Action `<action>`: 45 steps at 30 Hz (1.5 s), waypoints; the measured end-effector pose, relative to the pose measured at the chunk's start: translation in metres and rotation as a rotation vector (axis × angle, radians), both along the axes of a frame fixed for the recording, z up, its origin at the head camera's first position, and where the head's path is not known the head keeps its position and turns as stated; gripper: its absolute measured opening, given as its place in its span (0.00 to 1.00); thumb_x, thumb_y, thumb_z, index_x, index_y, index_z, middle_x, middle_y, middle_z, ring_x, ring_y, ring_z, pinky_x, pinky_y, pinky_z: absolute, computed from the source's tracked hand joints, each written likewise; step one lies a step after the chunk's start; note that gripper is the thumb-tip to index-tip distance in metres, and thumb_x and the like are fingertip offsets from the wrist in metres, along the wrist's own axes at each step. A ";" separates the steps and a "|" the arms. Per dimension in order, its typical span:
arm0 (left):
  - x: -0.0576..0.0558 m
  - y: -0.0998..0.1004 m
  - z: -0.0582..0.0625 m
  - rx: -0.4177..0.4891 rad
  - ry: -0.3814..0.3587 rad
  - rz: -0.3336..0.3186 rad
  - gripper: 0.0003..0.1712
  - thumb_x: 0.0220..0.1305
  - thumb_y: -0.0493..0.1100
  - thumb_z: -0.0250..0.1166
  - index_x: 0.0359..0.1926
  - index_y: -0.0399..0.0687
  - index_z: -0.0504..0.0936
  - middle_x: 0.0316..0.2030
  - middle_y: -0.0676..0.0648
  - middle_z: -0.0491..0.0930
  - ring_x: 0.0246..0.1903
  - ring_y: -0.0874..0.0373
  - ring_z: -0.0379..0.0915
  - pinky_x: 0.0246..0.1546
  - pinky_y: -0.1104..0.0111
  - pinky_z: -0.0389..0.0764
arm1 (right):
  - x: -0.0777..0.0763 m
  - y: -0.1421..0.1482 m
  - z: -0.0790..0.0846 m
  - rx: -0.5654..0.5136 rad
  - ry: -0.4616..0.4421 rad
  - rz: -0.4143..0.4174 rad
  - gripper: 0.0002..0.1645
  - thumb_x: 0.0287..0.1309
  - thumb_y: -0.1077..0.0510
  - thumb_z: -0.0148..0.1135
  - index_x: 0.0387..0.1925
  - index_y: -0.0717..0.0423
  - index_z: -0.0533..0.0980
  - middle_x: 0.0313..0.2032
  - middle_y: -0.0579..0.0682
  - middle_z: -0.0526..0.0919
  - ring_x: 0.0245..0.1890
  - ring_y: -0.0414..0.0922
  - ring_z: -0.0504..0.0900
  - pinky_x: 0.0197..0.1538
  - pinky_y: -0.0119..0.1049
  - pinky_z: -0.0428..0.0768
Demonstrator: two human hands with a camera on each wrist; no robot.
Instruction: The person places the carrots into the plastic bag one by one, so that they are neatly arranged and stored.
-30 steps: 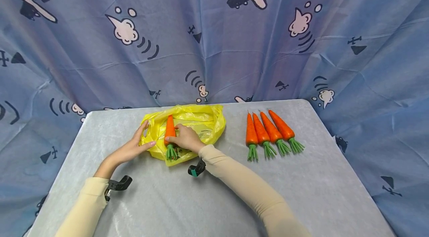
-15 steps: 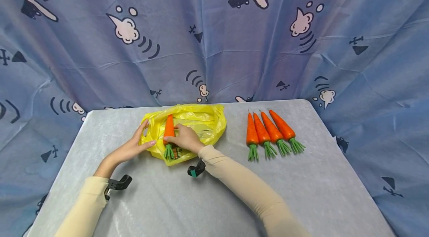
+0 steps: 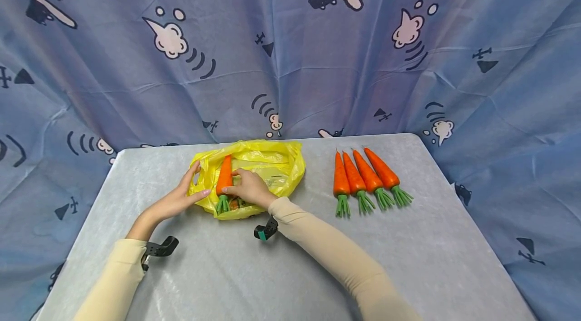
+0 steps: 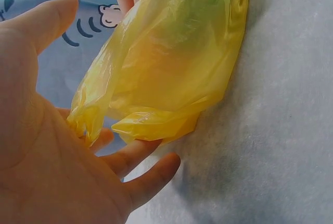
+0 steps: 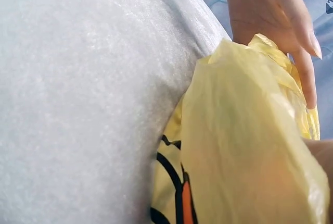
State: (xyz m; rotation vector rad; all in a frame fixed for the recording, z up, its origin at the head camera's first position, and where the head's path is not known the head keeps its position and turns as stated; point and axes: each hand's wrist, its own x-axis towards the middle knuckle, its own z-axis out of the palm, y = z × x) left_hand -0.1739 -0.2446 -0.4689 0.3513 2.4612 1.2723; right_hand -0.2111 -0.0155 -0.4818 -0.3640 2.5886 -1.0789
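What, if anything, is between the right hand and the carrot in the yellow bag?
Nothing visible. In the head view, the right hand holds the carrot directly, within the open mouth of the yellow bag. The left hand is at the bag's left side, not between them.

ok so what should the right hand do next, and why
Probably lower the held carrot further into the yellow bag: the right hand pinches it at the bag's open mouth, its green tops lie by the bag's near rim, and the left hand touches the bag's left side.
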 end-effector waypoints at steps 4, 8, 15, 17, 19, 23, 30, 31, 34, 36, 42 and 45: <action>0.000 0.000 0.000 0.000 0.003 0.003 0.56 0.71 0.51 0.59 0.78 0.54 0.24 0.78 0.30 0.34 0.75 0.26 0.30 0.68 0.27 0.43 | 0.000 0.000 -0.001 -0.014 -0.004 -0.003 0.37 0.57 0.40 0.69 0.62 0.55 0.73 0.29 0.46 0.83 0.27 0.38 0.77 0.30 0.28 0.74; 0.000 0.001 0.000 0.004 0.004 0.001 0.56 0.71 0.52 0.59 0.78 0.53 0.24 0.78 0.30 0.34 0.75 0.26 0.29 0.68 0.27 0.42 | 0.000 0.000 -0.001 -0.020 -0.013 -0.004 0.37 0.57 0.40 0.69 0.62 0.55 0.73 0.28 0.45 0.82 0.26 0.38 0.77 0.29 0.27 0.74; 0.001 0.001 0.000 0.002 0.000 0.002 0.56 0.71 0.52 0.58 0.78 0.52 0.24 0.77 0.30 0.33 0.75 0.26 0.28 0.69 0.27 0.40 | 0.002 -0.002 0.000 -0.032 -0.032 -0.004 0.37 0.57 0.42 0.69 0.63 0.56 0.72 0.26 0.45 0.81 0.25 0.38 0.77 0.28 0.27 0.73; 0.001 0.001 0.000 -0.003 -0.002 0.003 0.56 0.71 0.53 0.59 0.78 0.52 0.24 0.77 0.30 0.33 0.75 0.26 0.28 0.68 0.27 0.40 | 0.003 -0.002 0.000 -0.030 -0.032 -0.007 0.37 0.57 0.42 0.70 0.63 0.56 0.73 0.25 0.45 0.81 0.25 0.38 0.77 0.29 0.27 0.73; 0.001 0.001 0.001 -0.007 -0.004 0.005 0.56 0.71 0.53 0.59 0.78 0.53 0.24 0.78 0.30 0.33 0.75 0.26 0.28 0.68 0.27 0.41 | 0.003 -0.002 0.000 -0.027 -0.030 -0.009 0.37 0.57 0.42 0.70 0.63 0.55 0.73 0.26 0.45 0.82 0.25 0.38 0.77 0.29 0.27 0.73; 0.002 0.001 0.001 -0.003 -0.012 0.004 0.56 0.71 0.52 0.59 0.78 0.54 0.24 0.78 0.31 0.32 0.75 0.26 0.28 0.68 0.27 0.41 | 0.004 -0.003 0.001 -0.014 -0.014 -0.017 0.37 0.58 0.39 0.68 0.61 0.56 0.74 0.34 0.49 0.86 0.28 0.39 0.78 0.33 0.29 0.76; 0.002 0.001 0.001 0.008 -0.008 0.003 0.56 0.71 0.52 0.59 0.78 0.54 0.24 0.78 0.31 0.32 0.75 0.26 0.28 0.69 0.28 0.40 | 0.003 -0.005 0.004 0.024 -0.008 -0.046 0.40 0.57 0.32 0.63 0.61 0.56 0.75 0.48 0.52 0.86 0.40 0.43 0.82 0.46 0.37 0.82; 0.002 0.001 0.001 0.008 -0.006 0.003 0.56 0.71 0.52 0.59 0.78 0.54 0.24 0.78 0.31 0.32 0.75 0.26 0.28 0.69 0.28 0.40 | 0.002 -0.005 0.004 0.029 -0.010 -0.049 0.41 0.57 0.32 0.63 0.61 0.56 0.74 0.48 0.52 0.86 0.40 0.43 0.82 0.46 0.37 0.82; 0.001 0.002 0.000 0.010 -0.004 0.005 0.56 0.71 0.52 0.58 0.78 0.54 0.24 0.78 0.30 0.32 0.75 0.27 0.27 0.69 0.28 0.39 | 0.001 -0.006 0.003 0.036 -0.020 -0.055 0.41 0.56 0.32 0.64 0.61 0.56 0.74 0.48 0.51 0.86 0.40 0.43 0.82 0.45 0.36 0.82; 0.001 0.002 0.000 0.013 -0.005 0.005 0.56 0.71 0.52 0.58 0.78 0.54 0.24 0.78 0.31 0.32 0.75 0.27 0.27 0.69 0.28 0.39 | 0.000 -0.007 0.003 0.033 -0.029 -0.058 0.41 0.56 0.33 0.64 0.60 0.56 0.74 0.46 0.50 0.86 0.38 0.42 0.81 0.43 0.34 0.81; 0.002 0.002 0.001 0.017 -0.018 0.009 0.56 0.71 0.52 0.58 0.78 0.55 0.23 0.78 0.31 0.30 0.75 0.27 0.26 0.69 0.28 0.38 | 0.003 -0.009 0.007 -0.013 -0.062 -0.064 0.37 0.55 0.39 0.66 0.60 0.56 0.74 0.44 0.50 0.86 0.34 0.40 0.80 0.38 0.32 0.81; 0.002 0.002 0.002 0.016 -0.025 0.011 0.56 0.71 0.52 0.58 0.78 0.56 0.22 0.78 0.31 0.29 0.75 0.27 0.26 0.69 0.28 0.39 | 0.005 -0.010 0.009 -0.027 -0.061 -0.060 0.38 0.54 0.40 0.66 0.61 0.56 0.73 0.45 0.51 0.86 0.35 0.41 0.82 0.38 0.32 0.82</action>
